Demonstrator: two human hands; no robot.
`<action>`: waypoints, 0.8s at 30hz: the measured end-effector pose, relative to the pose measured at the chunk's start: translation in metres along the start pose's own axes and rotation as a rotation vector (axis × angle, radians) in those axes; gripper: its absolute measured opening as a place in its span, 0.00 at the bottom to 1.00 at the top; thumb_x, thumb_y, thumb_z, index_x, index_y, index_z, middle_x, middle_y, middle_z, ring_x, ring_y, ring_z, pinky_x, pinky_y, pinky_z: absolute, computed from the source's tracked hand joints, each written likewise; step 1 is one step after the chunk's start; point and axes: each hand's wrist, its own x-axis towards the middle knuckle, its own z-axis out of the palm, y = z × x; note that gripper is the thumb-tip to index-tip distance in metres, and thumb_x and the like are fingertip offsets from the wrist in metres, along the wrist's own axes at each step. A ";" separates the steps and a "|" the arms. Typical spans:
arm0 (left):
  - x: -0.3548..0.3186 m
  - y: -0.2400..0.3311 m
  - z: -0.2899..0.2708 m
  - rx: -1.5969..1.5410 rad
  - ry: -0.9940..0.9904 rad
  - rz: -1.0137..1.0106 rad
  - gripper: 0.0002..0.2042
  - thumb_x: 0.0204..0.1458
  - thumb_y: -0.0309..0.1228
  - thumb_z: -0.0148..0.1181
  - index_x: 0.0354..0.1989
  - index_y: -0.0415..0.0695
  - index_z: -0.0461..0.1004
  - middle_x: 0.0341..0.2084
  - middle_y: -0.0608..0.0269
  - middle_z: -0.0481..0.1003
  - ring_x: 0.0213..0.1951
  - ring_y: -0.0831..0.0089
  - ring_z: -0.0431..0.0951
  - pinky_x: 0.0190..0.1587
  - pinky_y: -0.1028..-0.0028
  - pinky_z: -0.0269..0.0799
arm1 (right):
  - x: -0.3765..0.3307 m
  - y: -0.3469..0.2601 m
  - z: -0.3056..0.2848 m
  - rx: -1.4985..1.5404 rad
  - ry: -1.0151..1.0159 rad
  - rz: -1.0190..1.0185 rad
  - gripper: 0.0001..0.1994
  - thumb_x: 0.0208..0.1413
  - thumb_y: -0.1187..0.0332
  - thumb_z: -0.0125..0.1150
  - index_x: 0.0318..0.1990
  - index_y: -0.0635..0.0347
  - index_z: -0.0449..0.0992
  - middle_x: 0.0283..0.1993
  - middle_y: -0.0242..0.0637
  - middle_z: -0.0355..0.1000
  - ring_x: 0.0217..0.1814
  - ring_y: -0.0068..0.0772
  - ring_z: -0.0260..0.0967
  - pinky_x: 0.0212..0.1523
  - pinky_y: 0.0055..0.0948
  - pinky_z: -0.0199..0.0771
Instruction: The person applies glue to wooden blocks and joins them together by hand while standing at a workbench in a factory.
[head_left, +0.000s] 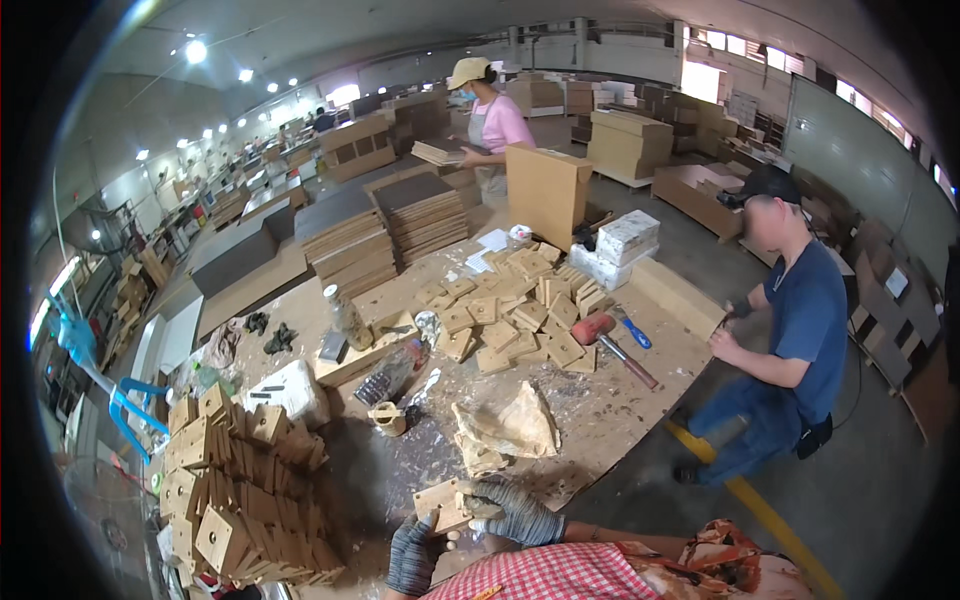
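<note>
Down at the near edge of the table (600,415), seen from the head camera, two hands in grey striped gloves meet on a single wooden block (436,500), held just in front of the checked red clothing. The left hand (410,555) has its grip drawn narrow on the block's left end, thumb against the lower edge; the right hand (518,512) curls its fingers over the other end, closed on it too, though what the pale patch beneath those fingers is, I can't tell. Some small pale round bits (450,540) sit just below the block. Off to the left rises a big pile of drilled blocks (235,500), stacked up in leaning rows. Beyond the hands lies a crumpled tan sheet (510,430), and farther up the table a loose heap of blocks (505,320) spreads out, with a red-headed mallet (593,327) and a blue-handled tool (635,333) at its right side. Across at the right, a co-worker in dark blue (805,300) has both hands at the end of a long tan board (675,297).
</note>
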 end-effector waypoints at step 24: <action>0.073 -0.025 -0.018 -0.282 -0.370 -0.740 0.25 0.56 0.45 0.51 0.57 0.41 0.62 0.33 0.45 0.76 0.34 0.60 0.75 0.40 0.63 0.71 | -0.022 -0.006 -0.063 0.002 -0.045 0.170 0.27 0.52 0.64 0.63 0.59 0.59 0.64 0.56 0.46 0.66 0.60 0.41 0.62 0.61 0.34 0.60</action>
